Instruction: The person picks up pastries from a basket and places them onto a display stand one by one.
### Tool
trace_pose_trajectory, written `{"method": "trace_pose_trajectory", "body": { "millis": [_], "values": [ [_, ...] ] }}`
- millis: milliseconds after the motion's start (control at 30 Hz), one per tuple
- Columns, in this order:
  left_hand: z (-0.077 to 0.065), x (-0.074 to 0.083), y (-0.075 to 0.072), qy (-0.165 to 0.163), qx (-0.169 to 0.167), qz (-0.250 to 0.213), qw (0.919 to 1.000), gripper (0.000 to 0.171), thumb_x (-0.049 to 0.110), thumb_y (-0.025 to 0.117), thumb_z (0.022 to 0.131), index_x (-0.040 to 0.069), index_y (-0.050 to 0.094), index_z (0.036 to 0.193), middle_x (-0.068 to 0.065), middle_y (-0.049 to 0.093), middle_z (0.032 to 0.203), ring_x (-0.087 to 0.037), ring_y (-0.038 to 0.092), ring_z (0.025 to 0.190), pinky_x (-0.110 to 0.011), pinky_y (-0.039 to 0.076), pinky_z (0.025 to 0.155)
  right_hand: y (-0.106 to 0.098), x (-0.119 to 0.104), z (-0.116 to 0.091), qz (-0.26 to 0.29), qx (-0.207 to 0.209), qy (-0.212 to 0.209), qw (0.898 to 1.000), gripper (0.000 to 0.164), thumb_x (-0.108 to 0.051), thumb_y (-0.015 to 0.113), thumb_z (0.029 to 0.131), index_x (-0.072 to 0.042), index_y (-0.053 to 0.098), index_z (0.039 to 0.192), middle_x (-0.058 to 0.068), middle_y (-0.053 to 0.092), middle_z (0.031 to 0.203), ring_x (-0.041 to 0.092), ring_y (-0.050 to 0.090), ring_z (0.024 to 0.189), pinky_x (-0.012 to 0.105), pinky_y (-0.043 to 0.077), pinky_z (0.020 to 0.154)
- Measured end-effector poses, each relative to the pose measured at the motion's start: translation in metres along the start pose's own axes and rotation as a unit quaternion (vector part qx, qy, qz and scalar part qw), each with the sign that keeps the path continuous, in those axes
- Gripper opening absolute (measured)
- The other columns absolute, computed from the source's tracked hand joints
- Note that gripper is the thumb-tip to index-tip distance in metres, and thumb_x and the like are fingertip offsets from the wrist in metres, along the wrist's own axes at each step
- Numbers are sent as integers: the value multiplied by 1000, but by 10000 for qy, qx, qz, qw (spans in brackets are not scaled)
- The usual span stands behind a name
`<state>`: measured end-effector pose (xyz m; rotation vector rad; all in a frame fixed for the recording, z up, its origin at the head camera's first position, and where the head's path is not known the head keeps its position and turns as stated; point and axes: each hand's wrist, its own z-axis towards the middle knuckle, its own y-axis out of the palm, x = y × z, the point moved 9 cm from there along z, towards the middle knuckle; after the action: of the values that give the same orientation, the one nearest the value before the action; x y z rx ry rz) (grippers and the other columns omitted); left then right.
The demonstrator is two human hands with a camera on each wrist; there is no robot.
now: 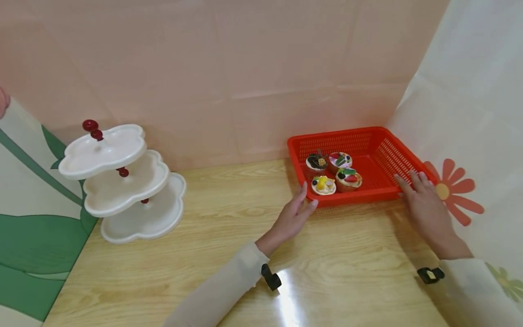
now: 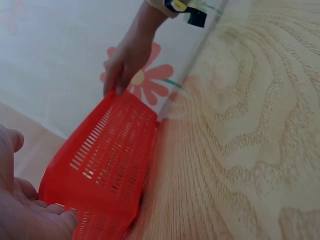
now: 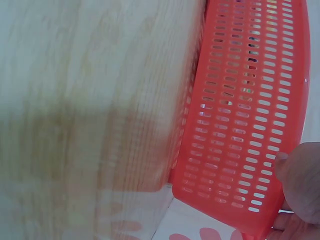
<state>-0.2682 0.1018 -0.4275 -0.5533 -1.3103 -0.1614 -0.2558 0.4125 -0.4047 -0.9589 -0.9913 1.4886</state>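
A red plastic basket (image 1: 369, 196) with slotted walls stands on the table against the back wall. Several small decorated cupcakes (image 1: 349, 178) sit grouped in its left part. At the basket's front left corner is my left hand (image 1: 291, 218), thumb and fingers extended around the corner; in the left wrist view its fingers (image 2: 57, 217) lie against the wall. My right hand (image 1: 429, 211) holds the rim near the front right corner. Seen from the right wrist, the thumb (image 3: 282, 167) is on the outer wall and other fingers are partly hidden.
A three-tier white stand (image 1: 143, 218) with red knobs is on the left of the table. The wooden table (image 1: 229, 218) runs between stand and basket. A pink wall covering (image 1: 229, 68) rises behind, and a white one with flowers (image 1: 457, 190) closes the right side.
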Motion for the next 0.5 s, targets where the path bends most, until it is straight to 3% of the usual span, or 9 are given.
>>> {"method": "trace_pose_trajectory", "body": {
  "millis": [167,433,500],
  "values": [
    [4,-2,3,-10,19,158,9999,71,46,46,107,14,16,163,5,12,168,-10,13,152,-32,22,121,-1,5,2,21,192,-108,9998,75,4,69,88,-5,37,155,36,29,155,54,20,146,72,22,109],
    [2,-6,4,-113,43,437,9990,74,48,47,106,16,15,163,5,10,168,-13,13,154,-38,18,123,-4,5,-1,28,452,-233,9987,71,2,68,90,-7,40,154,34,35,153,55,26,143,77,37,88],
    [0,-7,3,-141,73,486,9987,74,49,47,106,16,14,163,6,9,168,-13,12,154,-39,18,123,-5,2,-1,14,537,-359,9979,69,3,67,90,-6,42,154,35,37,151,56,28,141,76,37,91]
  ]
}}
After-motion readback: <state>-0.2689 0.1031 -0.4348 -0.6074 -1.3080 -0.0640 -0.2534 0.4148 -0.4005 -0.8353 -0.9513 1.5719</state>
